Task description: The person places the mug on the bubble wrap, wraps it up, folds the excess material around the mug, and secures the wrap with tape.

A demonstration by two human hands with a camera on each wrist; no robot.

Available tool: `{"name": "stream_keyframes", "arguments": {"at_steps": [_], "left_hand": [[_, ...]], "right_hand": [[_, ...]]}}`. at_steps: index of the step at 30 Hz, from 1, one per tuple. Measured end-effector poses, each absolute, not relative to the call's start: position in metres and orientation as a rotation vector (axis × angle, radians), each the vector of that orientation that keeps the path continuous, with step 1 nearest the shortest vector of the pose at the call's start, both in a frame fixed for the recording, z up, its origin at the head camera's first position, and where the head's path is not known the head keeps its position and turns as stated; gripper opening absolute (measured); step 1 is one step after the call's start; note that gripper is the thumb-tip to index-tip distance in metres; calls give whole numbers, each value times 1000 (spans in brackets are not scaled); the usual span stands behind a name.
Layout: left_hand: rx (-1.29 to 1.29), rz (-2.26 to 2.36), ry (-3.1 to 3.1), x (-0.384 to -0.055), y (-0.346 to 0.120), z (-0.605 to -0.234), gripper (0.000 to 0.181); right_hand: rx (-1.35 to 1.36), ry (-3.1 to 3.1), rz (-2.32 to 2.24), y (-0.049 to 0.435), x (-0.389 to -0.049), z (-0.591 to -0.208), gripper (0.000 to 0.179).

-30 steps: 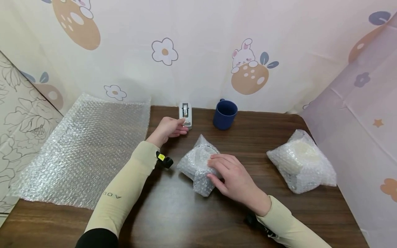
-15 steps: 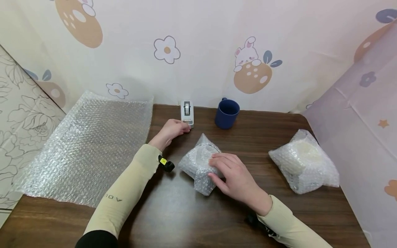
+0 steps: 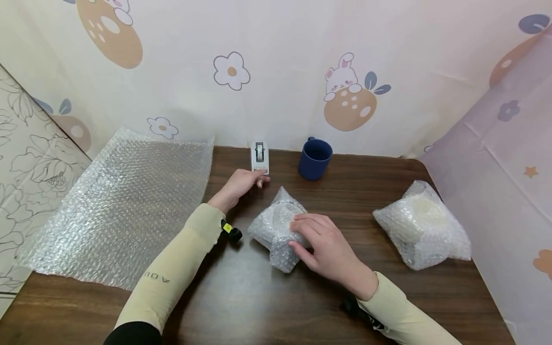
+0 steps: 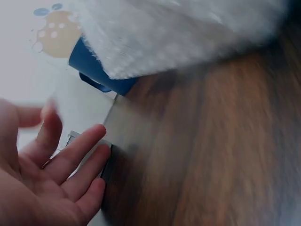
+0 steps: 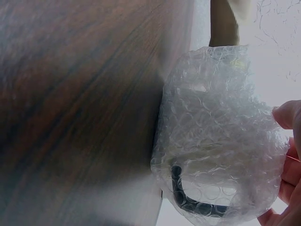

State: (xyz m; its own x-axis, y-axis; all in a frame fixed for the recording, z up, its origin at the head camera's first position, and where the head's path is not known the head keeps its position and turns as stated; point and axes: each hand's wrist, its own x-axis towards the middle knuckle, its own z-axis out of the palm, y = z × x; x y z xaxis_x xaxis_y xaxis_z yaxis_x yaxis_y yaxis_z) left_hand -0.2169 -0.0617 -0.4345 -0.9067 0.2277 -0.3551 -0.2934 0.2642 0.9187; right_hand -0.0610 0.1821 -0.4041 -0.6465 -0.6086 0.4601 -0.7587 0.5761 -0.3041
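Observation:
My left hand point(image 3: 243, 184) reaches to the front end of a white tape dispenser point(image 3: 259, 158), its index finger at the cutter end. In the left wrist view the index finger bends towards a blurred thumb, and the other fingers point(image 4: 87, 162) extend; no strip of tape can be made out between them. My right hand point(image 3: 329, 249) holds a bubble-wrapped mug point(image 3: 278, 230) on the table, thumb and fingers bent over its top. A dark, curved handle point(image 5: 183, 197) shows through the wrap in the right wrist view.
A sheet of bubble wrap point(image 3: 125, 206) covers the left of the brown table point(image 3: 224, 306). Behind the wrapped mug stands a blue mug point(image 3: 315, 165). Another bubble-wrapped bundle point(image 3: 422, 225) lies at the right. A printed curtain point(image 3: 276, 110) hangs at the table's back edge.
My left hand first drew slightly back from the dispenser, then moved forward again onto its front end, index finger now extended. The right hand and the wrapped mug have stayed in place.

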Motion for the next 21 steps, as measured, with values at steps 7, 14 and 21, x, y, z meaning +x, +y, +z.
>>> {"name": "stream_keyframes", "arguments": {"at_steps": [7, 14, 21], "left_hand": [[-202, 1803, 2055, -226, -62, -442, 24], [-173, 1642, 2223, -230, -62, -441, 28], [-152, 1564, 2247, -233, -61, -443, 25]], "right_hand": [[1117, -2502, 708, 181, -61, -405, 30], [1109, -2511, 706, 181, -60, -406, 31], [1107, -2510, 705, 180, -60, -405, 31]]}}
